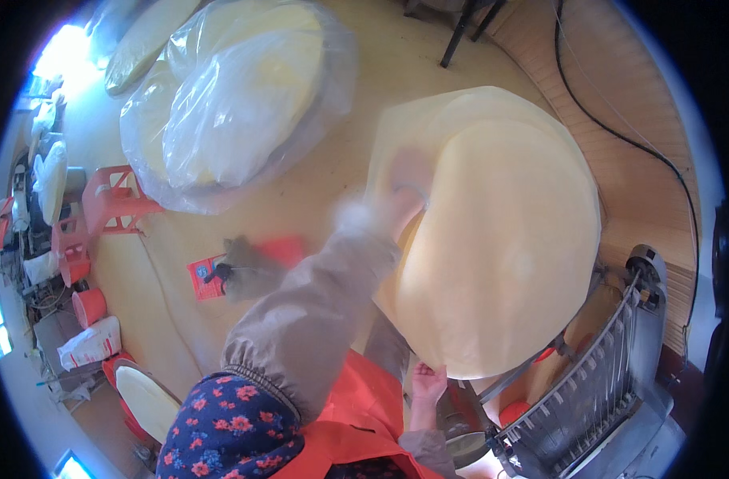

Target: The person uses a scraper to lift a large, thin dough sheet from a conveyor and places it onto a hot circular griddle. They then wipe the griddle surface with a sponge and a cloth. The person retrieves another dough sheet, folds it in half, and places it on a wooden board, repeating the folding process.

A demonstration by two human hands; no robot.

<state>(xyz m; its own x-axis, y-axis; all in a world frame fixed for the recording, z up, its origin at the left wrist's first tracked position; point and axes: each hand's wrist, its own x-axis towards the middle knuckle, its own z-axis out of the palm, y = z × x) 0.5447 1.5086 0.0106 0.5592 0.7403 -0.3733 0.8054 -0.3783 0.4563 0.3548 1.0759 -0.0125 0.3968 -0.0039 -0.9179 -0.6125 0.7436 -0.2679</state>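
Observation:
A large, pale yellow, thin round sheet lies over more such sheets on a metal frame at the right. My left arm stretches forward in a grey sleeve, and my left hand is at the sheet's upper left part. Its fingers are blurred or veiled by translucent material, so their shape is unclear. Below, my right hand pinches the sheet's lower edge. A metal machine with a row of bars and straps stands beside the sheet at the lower right.
Plastic-covered round stacks lie at upper left. Red plastic stools, a red tub and a white sack line the left. A red package lies on the floor. A black cable runs along the wooden wall at right.

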